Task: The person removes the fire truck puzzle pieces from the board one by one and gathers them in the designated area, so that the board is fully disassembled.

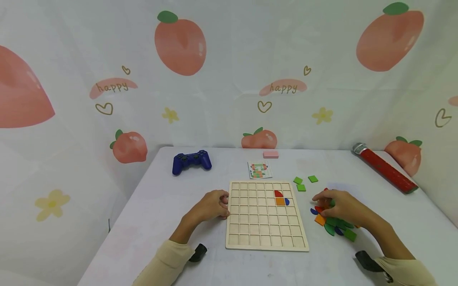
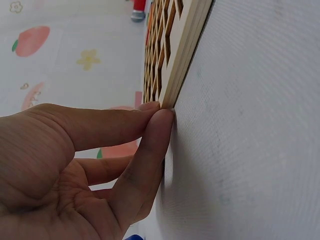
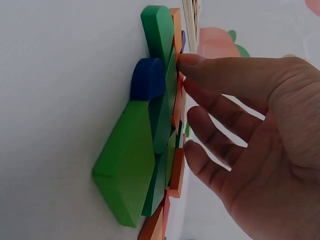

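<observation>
A square wooden grid board (image 1: 264, 248) lies flat on the table. An orange square (image 1: 280, 201), a red quarter-round piece (image 1: 278, 194) and a blue half-round piece (image 1: 287, 201) sit in its upper right cells. My left hand (image 1: 212, 205) pinches the board's left edge between thumb and finger, as the left wrist view shows close up. Right of the board, my right hand (image 1: 341, 206) is over a heap of coloured pieces, fingers loosely bent and spread. In the right wrist view its thumb (image 3: 192, 65) reaches the heap, near a green block (image 3: 127, 165); no piece shows lifted.
Several loose green squares (image 1: 301, 187) lie off the board's upper right corner. Behind the board are a pattern card (image 1: 260, 170) and a pink block (image 1: 270, 154). A blue game controller (image 1: 191, 161) lies at back left, a red microphone (image 1: 388, 170) at back right.
</observation>
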`<state>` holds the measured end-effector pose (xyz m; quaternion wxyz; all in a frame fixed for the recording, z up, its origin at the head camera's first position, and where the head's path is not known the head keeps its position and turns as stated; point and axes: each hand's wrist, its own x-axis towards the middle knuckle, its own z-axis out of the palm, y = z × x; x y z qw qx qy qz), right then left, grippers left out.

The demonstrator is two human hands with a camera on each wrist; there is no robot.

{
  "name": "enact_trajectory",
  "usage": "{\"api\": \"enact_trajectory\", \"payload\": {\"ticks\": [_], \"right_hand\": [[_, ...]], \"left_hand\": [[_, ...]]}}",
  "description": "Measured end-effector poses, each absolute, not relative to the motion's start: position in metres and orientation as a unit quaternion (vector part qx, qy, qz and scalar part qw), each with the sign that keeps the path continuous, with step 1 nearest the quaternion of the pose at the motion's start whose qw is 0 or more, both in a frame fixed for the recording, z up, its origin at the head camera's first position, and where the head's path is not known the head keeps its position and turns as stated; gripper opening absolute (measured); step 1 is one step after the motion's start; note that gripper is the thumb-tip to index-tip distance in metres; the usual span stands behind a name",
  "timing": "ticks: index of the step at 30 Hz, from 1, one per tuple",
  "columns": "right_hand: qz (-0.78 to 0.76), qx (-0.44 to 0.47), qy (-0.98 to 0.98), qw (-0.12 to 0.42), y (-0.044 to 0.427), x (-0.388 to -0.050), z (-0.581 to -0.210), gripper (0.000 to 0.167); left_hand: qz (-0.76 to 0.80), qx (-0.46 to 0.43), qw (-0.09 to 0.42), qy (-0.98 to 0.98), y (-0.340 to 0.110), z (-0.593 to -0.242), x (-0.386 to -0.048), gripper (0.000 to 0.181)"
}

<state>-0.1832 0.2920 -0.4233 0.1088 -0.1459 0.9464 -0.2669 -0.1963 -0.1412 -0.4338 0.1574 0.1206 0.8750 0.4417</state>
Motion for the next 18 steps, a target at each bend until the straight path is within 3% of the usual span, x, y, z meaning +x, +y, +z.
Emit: {"api": "enact_trajectory", "payload": {"ticks": [18], "right_hand": [[-0.271, -0.127, 0.947, 0.116, 0.2991, -0.1846, -0.4251, 0.035]], "left_hand": [[0.450, 0.118, 0.164, 0.870, -0.1399, -0.4307, -0.1945, 0.063]]}}
